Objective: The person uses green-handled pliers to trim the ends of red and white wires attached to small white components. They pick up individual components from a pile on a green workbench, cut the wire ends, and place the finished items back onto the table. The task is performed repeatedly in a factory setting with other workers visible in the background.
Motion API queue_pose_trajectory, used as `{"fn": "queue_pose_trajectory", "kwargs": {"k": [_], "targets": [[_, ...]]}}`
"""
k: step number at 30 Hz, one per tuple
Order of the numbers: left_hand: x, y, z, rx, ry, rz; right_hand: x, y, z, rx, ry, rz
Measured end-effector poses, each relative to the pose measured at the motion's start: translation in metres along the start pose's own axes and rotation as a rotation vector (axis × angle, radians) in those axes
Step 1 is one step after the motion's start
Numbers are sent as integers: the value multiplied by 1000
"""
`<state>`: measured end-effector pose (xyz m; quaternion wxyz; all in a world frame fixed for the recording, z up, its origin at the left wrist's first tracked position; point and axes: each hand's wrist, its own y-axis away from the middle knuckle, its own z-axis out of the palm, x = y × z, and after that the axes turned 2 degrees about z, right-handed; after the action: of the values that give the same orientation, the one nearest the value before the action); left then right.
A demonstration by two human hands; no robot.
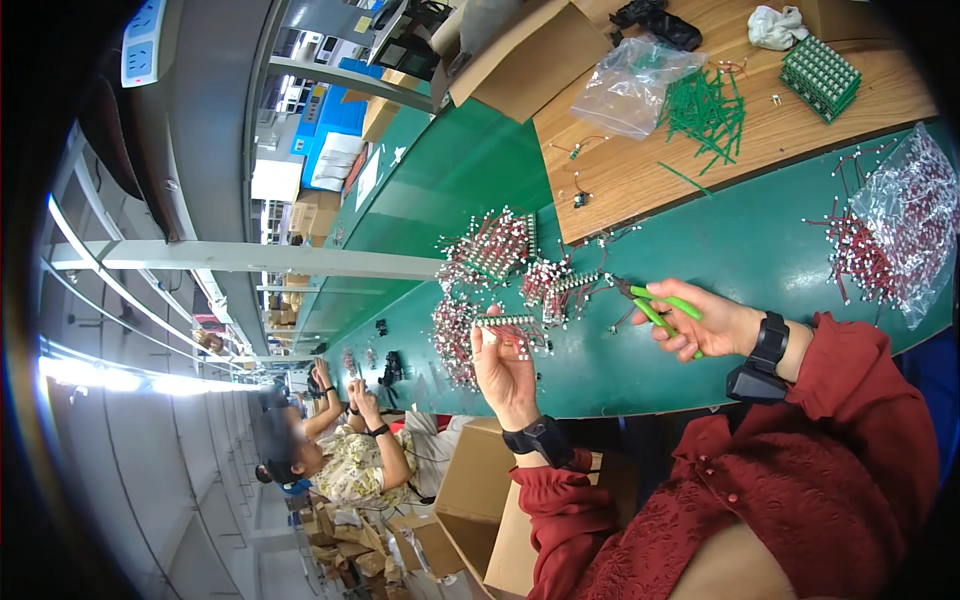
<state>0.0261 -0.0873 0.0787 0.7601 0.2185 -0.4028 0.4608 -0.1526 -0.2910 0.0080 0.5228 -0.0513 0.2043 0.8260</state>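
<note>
My left hand (508, 378) is closed on a circuit board strip (510, 321) with short red and white wires hanging from it. My right hand (705, 322) grips green-handled cutting pliers (655, 300), whose handles are spread apart. Their dark jaws point left, near another wired board strip (578, 284) lying on the green bench top. Beside and beyond my left hand lies a pile of wired boards (490, 250), with a heap of red wires with white ends (455, 340) close to it.
A wooden board (620, 190) carries green strips (705, 115), a plastic bag (625, 90) and stacked boards (820, 78). At right lies a clear bag (910, 215) of wired parts. Cardboard boxes (475, 475) stand below the bench edge. Another person (360, 455) works farther along the bench.
</note>
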Motion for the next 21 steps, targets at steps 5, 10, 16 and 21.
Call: {"fn": "queue_pose_trajectory", "kwargs": {"k": [5, 10, 16, 21], "targets": [[-17, 8, -15, -115, 427, -158, 3, 6, 15, 5, 351, -74], [-35, 13, -5, -224, 541, -136, 8, 7, 19, -41, 413, -80], [-39, 17, 4, -219, 501, -91, 11, 4, 17, -28, 532, -259], [-46, 22, 3, -222, 626, -105, 15, 0, 12, 3, 580, -321]]}}
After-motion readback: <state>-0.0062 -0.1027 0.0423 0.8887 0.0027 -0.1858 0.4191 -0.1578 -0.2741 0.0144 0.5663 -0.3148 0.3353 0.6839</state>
